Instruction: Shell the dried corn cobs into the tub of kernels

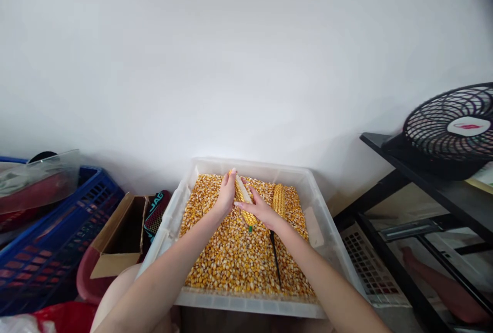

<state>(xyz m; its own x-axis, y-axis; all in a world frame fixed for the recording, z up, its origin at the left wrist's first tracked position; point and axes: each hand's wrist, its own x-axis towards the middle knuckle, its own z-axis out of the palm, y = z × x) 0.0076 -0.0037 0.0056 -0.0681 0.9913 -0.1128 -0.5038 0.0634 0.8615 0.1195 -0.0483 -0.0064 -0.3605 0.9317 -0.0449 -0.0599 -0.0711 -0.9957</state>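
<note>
L hand (226, 194) fingers wrapped round top of half-stripped cob (243, 200), held over the kernels in the clear tub (168, 230). R hand (262, 209) fingers closed on cob's lower end. Risk: kernels pop over the rim w/ hard twist; black-handled tool (275, 258) lying under R wrist could snag. 2nd cob (279, 200) just right.

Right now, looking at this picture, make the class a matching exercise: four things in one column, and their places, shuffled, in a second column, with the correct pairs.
Things
1. half-shelled yellow corn cob
2. whole yellow corn cob
3. black round fan
4. blue plastic crate

Places
A. on the black shelf at far right
B. held between both hands
C. at far left, beside the cardboard box
D. lying on the loose kernels in the clear plastic tub

Pairs: 1-B, 2-D, 3-A, 4-C
</note>
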